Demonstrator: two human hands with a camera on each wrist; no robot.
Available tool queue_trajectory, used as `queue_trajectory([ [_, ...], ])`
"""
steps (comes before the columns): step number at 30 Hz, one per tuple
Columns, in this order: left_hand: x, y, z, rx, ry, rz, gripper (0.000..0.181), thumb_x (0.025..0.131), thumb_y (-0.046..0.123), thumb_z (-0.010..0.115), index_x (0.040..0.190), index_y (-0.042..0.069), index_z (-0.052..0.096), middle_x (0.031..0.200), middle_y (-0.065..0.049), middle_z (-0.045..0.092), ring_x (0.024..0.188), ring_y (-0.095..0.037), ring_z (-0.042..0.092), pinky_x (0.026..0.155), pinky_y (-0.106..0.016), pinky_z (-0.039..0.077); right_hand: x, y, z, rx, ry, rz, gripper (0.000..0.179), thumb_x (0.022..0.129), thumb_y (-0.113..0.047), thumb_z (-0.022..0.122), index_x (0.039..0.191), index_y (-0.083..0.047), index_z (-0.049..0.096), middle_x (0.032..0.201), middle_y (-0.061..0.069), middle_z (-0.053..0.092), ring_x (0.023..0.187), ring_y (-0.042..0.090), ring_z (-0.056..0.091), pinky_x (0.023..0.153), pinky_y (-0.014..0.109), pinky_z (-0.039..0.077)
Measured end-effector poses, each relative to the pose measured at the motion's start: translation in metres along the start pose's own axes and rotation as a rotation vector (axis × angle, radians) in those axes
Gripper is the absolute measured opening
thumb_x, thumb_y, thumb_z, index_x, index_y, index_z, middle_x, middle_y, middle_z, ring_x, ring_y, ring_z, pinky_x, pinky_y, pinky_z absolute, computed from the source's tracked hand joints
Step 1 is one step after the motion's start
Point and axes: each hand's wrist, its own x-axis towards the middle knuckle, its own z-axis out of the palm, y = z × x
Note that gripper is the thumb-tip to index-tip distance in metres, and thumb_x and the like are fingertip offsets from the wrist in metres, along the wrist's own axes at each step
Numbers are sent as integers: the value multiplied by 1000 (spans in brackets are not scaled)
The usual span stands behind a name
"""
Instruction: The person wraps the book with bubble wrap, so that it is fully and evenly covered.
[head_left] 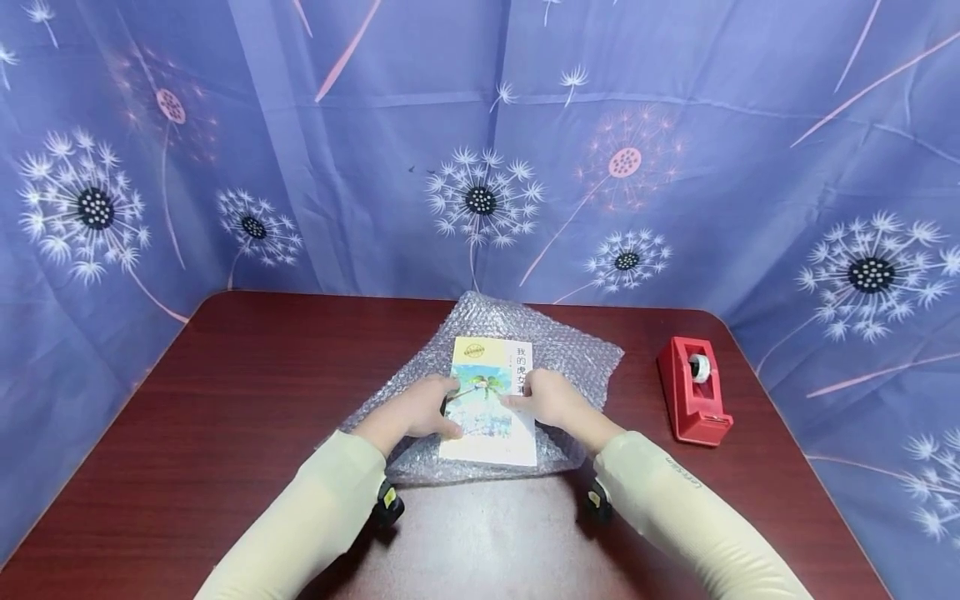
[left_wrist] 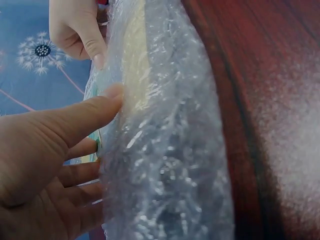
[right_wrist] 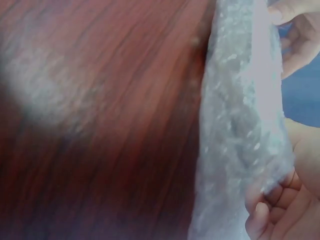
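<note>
A book (head_left: pixel 489 448) with a white, yellow and blue cover lies on a sheet of bubble wrap (head_left: pixel 498 317) in the middle of the table. My left hand (head_left: pixel 422 407) grips the book's left side, its thumb on the cover. At the right side my right hand (head_left: pixel 553 400) holds the book too, its thumb pointing inward over the cover. Through bubble wrap (left_wrist: pixel 170 165) in the left wrist view, a pale strip of the book shows. Bubble wrap (right_wrist: pixel 235 125) also meets the fingers in the right wrist view; some fingertips are hidden.
A red tape dispenser (head_left: pixel 693 400) with a white roll stands on the right part of the dark red wooden table (head_left: pixel 187 433). A blue dandelion-print curtain (head_left: pixel 375 167) hangs behind the table and at both sides.
</note>
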Motion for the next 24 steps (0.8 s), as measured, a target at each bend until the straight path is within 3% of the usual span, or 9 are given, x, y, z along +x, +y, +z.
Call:
queue_trajectory([
  [9, 1, -5, 2, -17, -9, -14, 82, 77, 35, 77, 144, 7, 39, 150, -13, 37, 140, -33, 30, 114, -48, 28, 6, 0, 1, 60, -26, 49, 52, 82, -47, 69, 54, -17, 37, 47, -7, 28, 43, 9, 23, 40, 23, 22],
  [14, 1, -1, 3, 6, -8, -25, 83, 78, 34, 77, 145, 8, 37, 151, -14, 34, 140, -33, 30, 113, -48, 30, 9, 0, 0, 81, -26, 65, 55, 80, -44, 73, 50, -17, 34, 45, -7, 26, 43, 8, 23, 40, 21, 22],
  [17, 1, 8, 4, 91, 30, -19, 85, 76, 33, 79, 146, 12, 36, 153, -15, 29, 140, -34, 30, 112, -49, 30, 10, -1, -1, 92, -26, 69, 55, 78, -43, 74, 50, -17, 35, 45, -7, 27, 42, 8, 23, 40, 21, 22],
  [20, 0, 21, 6, 224, 55, 32, 83, 75, 20, 79, 147, 20, 36, 156, -13, 24, 140, -36, 29, 110, -55, 31, 11, -2, -2, 96, -31, 74, 54, 78, -44, 74, 49, -17, 37, 44, -7, 28, 41, 7, 24, 39, 20, 23],
  [24, -4, 37, 12, 359, 16, 100, 82, 75, -6, 66, 145, 28, 39, 158, -4, 21, 141, -36, 27, 110, -58, 28, 10, 1, -2, 110, -40, 83, 56, 78, -44, 74, 49, -17, 35, 44, -7, 27, 41, 7, 23, 38, 20, 23],
])
